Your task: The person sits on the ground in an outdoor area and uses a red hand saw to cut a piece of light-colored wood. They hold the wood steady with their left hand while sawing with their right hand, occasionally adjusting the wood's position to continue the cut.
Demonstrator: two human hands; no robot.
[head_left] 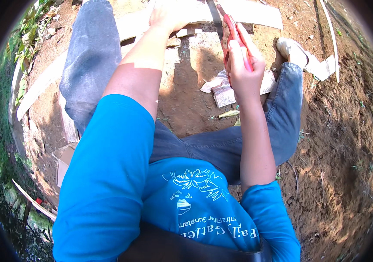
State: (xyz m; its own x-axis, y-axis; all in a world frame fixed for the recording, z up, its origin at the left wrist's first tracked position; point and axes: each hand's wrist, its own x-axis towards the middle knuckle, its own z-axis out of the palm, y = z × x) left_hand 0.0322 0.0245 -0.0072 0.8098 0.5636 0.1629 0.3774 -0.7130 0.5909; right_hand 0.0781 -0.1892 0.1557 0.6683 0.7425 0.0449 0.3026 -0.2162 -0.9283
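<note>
My right hand (246,65) is closed round the red handle of a handsaw (230,32). The saw's dark blade runs up and away, crossing a pale wooden board (256,15) at the top of the view. On that board, left of the blade, my left hand (167,16) bears down and holds it; bright sun washes out this hand, and the upper edge of the view cuts off its fingertips. The blade's far end is also out of view.
Wood offcuts (224,95) lie on the dirt between my legs, beside a dry leaf (228,114). A long pale strip (42,85) stretches past my left leg, near a cardboard box (65,159). My shoe (292,50) rests on the right. Green plants (25,48) line the left.
</note>
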